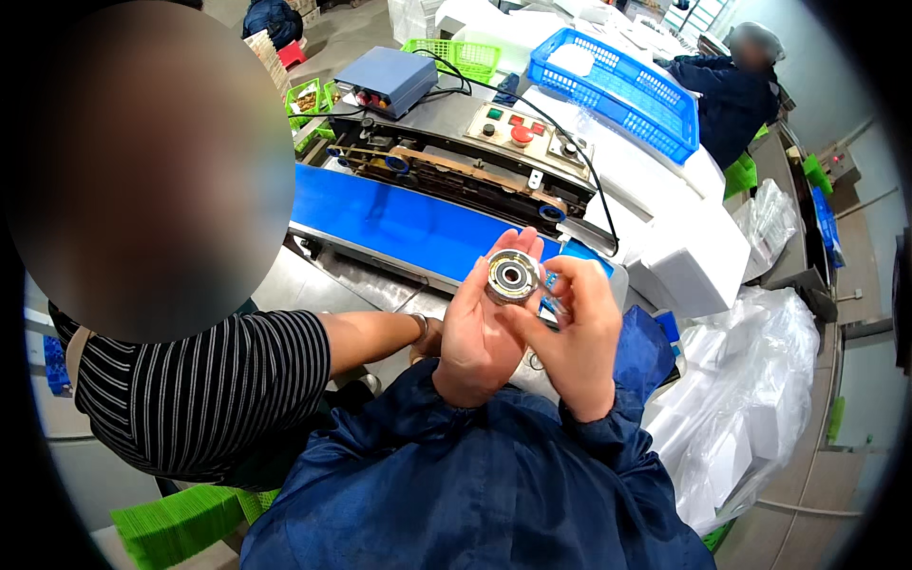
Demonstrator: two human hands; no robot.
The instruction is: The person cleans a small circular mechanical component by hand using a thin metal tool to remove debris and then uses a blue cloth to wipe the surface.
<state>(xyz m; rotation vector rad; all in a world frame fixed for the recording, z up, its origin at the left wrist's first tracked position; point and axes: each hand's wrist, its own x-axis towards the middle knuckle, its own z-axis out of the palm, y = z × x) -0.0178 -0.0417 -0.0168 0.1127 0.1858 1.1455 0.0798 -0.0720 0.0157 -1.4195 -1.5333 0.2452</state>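
My left hand [477, 332] lies palm up in front of me, with a round metal ball bearing [512, 276] resting on its fingers. The thumb is against the bearing's left side. The bearing has a dark centre hole and concentric rings. From the right, my right hand [578, 328] comes close to its edge, thumb and fingers bent together in a pinch. Between them is a shiny see-through piece with blue marks [555, 302], which looks like clear plastic film. Its full shape is hidden by the fingers.
Ahead runs a blue conveyor belt [389, 223] beside a sealing machine with a control panel [518, 133]. Right of it stand white foam blocks [698, 252], a blue basket [617, 95] and plastic-wrapped foam [741, 408]. A person in a striped shirt [204, 389] sits close on my left.
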